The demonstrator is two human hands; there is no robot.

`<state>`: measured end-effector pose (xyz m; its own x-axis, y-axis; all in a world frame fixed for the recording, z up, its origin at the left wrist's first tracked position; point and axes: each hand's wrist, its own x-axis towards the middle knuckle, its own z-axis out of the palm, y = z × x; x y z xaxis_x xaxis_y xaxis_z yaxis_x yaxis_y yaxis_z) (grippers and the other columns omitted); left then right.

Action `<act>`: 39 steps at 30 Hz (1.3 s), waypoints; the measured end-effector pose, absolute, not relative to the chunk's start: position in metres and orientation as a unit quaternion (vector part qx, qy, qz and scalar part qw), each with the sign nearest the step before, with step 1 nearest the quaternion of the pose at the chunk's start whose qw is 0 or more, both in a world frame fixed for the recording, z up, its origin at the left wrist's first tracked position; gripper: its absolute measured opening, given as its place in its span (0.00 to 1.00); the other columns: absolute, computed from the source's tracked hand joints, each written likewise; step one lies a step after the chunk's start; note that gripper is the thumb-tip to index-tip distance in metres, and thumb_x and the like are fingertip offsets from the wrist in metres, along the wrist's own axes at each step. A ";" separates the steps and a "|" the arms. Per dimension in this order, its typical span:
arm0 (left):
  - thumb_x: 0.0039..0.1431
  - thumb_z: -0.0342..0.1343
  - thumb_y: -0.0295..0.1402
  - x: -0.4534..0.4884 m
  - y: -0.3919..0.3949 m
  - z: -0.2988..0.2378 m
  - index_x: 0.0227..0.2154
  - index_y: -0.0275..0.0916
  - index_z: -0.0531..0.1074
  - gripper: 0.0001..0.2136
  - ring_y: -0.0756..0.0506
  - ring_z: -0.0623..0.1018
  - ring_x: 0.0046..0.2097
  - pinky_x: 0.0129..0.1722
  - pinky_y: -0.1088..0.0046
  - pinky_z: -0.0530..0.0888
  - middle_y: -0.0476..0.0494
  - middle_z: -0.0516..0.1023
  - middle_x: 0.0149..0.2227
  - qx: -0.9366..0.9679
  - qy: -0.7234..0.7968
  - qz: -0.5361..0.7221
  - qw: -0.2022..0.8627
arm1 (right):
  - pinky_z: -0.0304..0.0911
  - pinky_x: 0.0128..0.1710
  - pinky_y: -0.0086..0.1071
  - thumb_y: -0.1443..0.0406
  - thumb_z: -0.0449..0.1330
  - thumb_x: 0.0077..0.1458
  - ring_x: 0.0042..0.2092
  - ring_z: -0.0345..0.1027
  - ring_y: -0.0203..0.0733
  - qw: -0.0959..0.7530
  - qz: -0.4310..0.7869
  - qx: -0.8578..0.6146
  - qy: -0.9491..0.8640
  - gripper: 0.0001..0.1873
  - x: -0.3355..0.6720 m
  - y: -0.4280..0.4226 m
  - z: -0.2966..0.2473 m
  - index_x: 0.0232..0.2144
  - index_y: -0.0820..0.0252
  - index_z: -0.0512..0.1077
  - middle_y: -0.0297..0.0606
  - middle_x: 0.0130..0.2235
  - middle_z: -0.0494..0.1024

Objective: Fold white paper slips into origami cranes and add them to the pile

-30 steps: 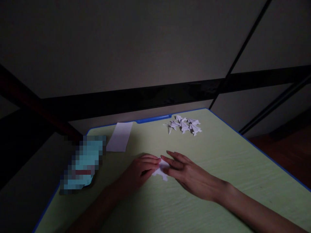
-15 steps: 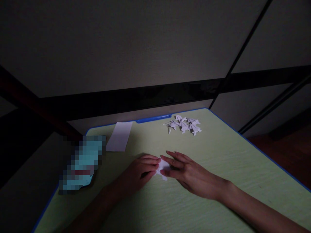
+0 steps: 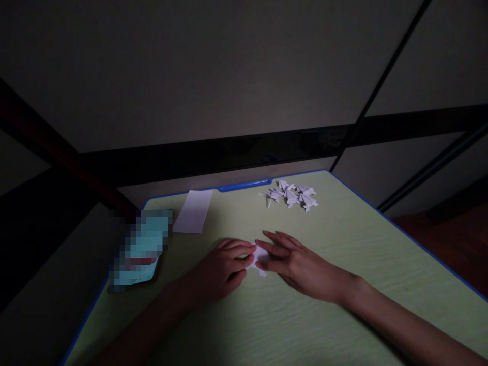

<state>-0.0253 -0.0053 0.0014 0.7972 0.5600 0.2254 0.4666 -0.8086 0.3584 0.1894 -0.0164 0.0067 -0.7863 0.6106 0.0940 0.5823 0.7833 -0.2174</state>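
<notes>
A small piece of folded white paper [image 3: 260,258] lies on the pale green table between my two hands, partly covered by fingers. My left hand [image 3: 232,267] is closed, its fingertips pinching the paper's left edge. From the other side, my right hand [image 3: 292,262] has thumb and forefinger on the paper's right part, with the other fingers stretched out above the table. Beyond the hands sits a cluster of several white folded-paper figures [image 3: 290,196]. Beside them curls a thin white strip [image 3: 269,202].
A flat white paper sheet [image 3: 193,212] lies at the table's back left. Nearer stands a pixelated, phone-like device [image 3: 143,249] by the left edge. The green table [image 3: 366,244] has a blue rim and a blue handle [image 3: 244,185] at the back, close to dark cabinet panels [image 3: 213,76].
The view has shifted slightly, so everything appears a little to the right. Both hands keep their places on the folded paper, with only small finger movements.
</notes>
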 end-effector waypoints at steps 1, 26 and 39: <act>0.52 0.48 0.26 -0.025 -0.006 0.003 0.40 0.38 0.68 0.12 0.45 0.65 0.49 0.48 0.63 0.62 0.41 0.71 0.45 0.938 0.273 0.153 0.148 | 0.46 0.54 0.46 0.74 0.50 0.52 0.58 0.40 0.47 0.080 0.093 -0.314 -0.941 0.20 0.190 -0.015 0.008 0.46 0.52 0.64 0.36 0.55 0.58; 0.56 0.44 0.31 -0.028 -0.009 -0.008 0.51 0.37 0.57 0.18 0.46 0.53 0.57 0.55 0.62 0.51 0.42 0.56 0.57 0.965 0.235 0.063 0.101 | 0.40 0.58 0.38 0.80 0.49 0.47 0.56 0.47 0.37 0.099 0.159 -0.216 -0.958 0.19 0.199 0.005 0.008 0.39 0.60 0.68 0.37 0.51 0.65; 0.56 0.45 0.30 -0.028 -0.008 -0.008 0.53 0.38 0.53 0.21 0.47 0.55 0.57 0.55 0.65 0.54 0.42 0.56 0.57 0.965 0.232 0.049 0.108 | 0.39 0.58 0.37 0.80 0.49 0.48 0.55 0.51 0.34 0.096 0.164 -0.209 -0.959 0.18 0.198 0.005 0.009 0.38 0.61 0.68 0.38 0.49 0.68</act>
